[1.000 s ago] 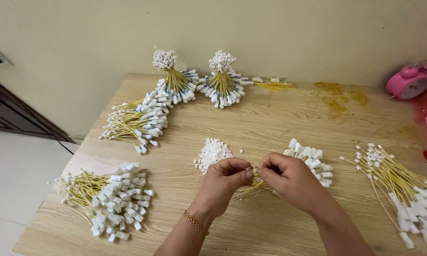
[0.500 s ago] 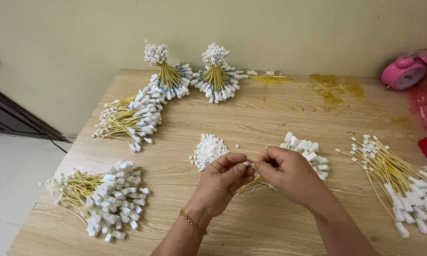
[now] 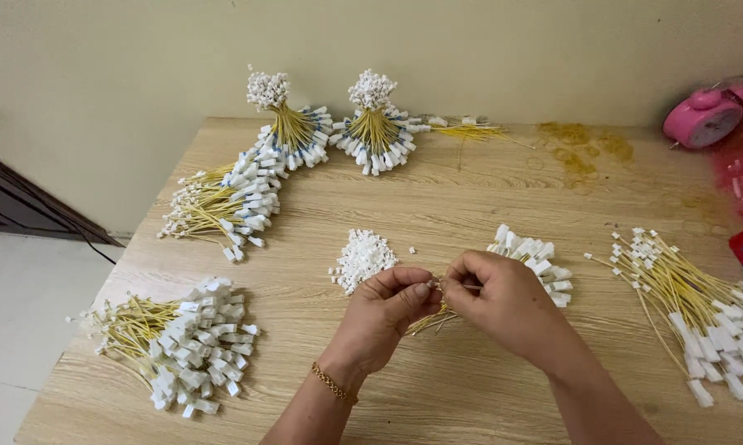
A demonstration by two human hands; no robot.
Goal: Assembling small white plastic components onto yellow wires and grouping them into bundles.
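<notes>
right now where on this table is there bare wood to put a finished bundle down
Bare wood lies mid-table, between the upright bundles at the back and the pile of white caps. Another patch is the front edge, between the left hand and right hand. Crowded: the left bundles and right bundle.

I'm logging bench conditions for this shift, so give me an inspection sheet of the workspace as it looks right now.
Surface: wooden table, yellowish stain near the back right.
Job's things: thin yellow wire pinched between both hands; small pile of white caps beside them; bundle of white-tagged wires behind the right hand.
Clutter: wire bundles at left front, left back, right; two upright bundles at the back; pink alarm clock.
Grippers: left hand and right hand meet at the fingertips.
Cables: dark cord on the floor at left.
Surroundings: plain wall, pale floor.
</notes>
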